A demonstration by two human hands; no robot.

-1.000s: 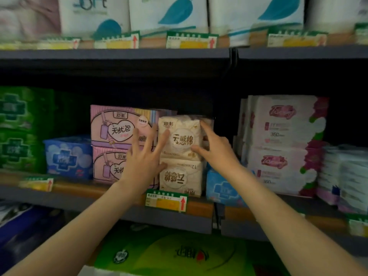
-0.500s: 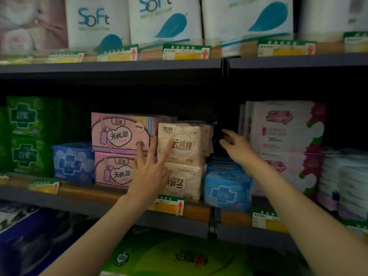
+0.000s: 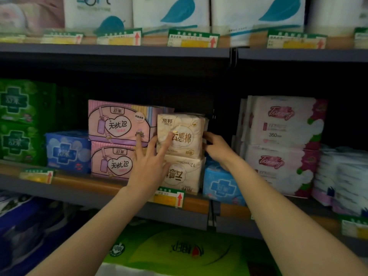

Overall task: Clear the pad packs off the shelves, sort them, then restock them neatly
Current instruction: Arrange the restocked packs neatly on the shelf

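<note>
Two cream pad packs are stacked on the middle shelf (image 3: pixel 99 184). The upper cream pack (image 3: pixel 185 134) stands upright, the lower cream pack (image 3: pixel 183 176) is upside down. My left hand (image 3: pixel 149 166) lies flat with spread fingers against their fronts, the forefinger on the upper pack. My right hand (image 3: pixel 216 147) touches the upper pack's right side, fingers curled at its edge. Two pink packs (image 3: pixel 119 122) are stacked to the left, and a light-blue pack (image 3: pixel 221 186) lies under my right wrist.
Green packs (image 3: pixel 22 120) and a blue pack (image 3: pixel 67 150) fill the shelf's left. White-and-pink packs (image 3: pixel 282 144) and wrapped white packs (image 3: pixel 344 176) stand right. Tissue bundles (image 3: pixel 169 12) sit on the upper shelf. A green bag (image 3: pixel 179 251) lies below.
My right hand has come back left from the dark gap to the upper cream pack's right side. My left hand stays on the cream packs. The camera has moved closer.
</note>
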